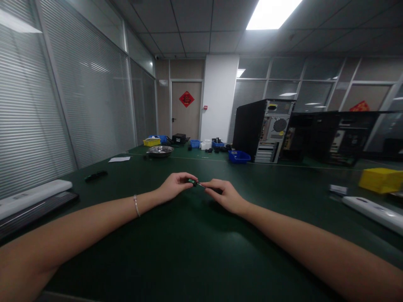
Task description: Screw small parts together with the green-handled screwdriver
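Dim office with slatted blinds (pixel 91 92) along the left, a door (pixel 186 117) bearing a red diamond-shaped sign at the back, and a wide dark green table (pixel 151 251) filling the foreground. Near the table's middle, two bare hands meet. The left hand (pixel 176 184) pinches a small green-and-dark piece (pixel 192 181) between thumb and fingers. The right hand (pixel 227 196) pinches a thin metal rod (pixel 201 185), whose far end reaches the piece, between the hands.

Both grips look light, confined to the fingertips, so the likeliest trouble is a slip: too much push from the right could skid the rod off the piece and into the left fingertips, or scratch the green part. If the left pinch loosens, something this small could twist away and drop.

Much is hard to tell. The left fingers cover most of the piece, so what it is remains unclear. The right fingers hide the rod's other end, so it may or may not have a handle. Exactly where rod and piece meet is too small to read, as is whether either hand rests on the table. Both forearms run out of view, and the computer towers (pixel 248 126) on the right blur toward the edge.
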Available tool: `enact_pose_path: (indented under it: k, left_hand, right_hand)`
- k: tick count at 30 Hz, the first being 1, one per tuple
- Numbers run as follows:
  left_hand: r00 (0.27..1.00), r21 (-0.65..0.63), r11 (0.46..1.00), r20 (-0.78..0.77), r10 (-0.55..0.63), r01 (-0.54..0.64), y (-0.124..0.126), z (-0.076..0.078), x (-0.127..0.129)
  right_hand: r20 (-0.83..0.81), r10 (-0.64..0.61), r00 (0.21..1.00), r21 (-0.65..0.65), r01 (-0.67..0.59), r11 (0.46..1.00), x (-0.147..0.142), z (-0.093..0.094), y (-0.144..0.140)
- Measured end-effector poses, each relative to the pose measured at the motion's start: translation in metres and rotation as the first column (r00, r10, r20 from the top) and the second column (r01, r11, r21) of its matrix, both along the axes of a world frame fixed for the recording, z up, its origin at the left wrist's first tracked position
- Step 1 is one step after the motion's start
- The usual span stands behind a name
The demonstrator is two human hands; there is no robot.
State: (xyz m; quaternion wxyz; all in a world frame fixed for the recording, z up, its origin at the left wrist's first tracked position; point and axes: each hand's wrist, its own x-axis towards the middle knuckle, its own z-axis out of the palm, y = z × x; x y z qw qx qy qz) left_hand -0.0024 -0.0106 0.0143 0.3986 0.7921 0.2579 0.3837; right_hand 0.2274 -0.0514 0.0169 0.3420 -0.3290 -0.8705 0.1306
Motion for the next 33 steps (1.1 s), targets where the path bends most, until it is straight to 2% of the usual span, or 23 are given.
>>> enact_pose_path:
  k: [9,16,19,27,33]
  left_hand:
    - [0.995,-0.03,0.999,-0.086,-0.043,0.041,-0.007,0.001,0.004]
    - [0.999,-0.042,0.998,0.022,-0.041,0.042,-0.002,-0.002,0.004]
    - [0.999,-0.048,0.998,0.024,-0.032,0.033,-0.003,-0.003,0.004]
    - [0.999,0.022,0.999,-0.045,-0.024,0.025,-0.011,0.003,0.005]
    - [0.999,-0.073,0.997,0.035,-0.031,0.034,-0.011,0.004,0.005]
  right_hand:
    - [0.062,-0.024,0.998,0.053,0.02,0.998,-0.001,0.0,-0.002]
    - [0.074,-0.037,0.997,0.075,0.031,0.997,-0.003,0.001,-0.002]
    - [0.079,-0.042,0.996,0.072,0.036,0.997,-0.002,0.0,-0.002]
    - [0.086,-0.014,0.996,0.089,0.006,0.996,-0.002,0.002,-0.004]
    - [0.055,0.005,0.998,0.107,-0.011,0.994,-0.005,0.004,-0.006]
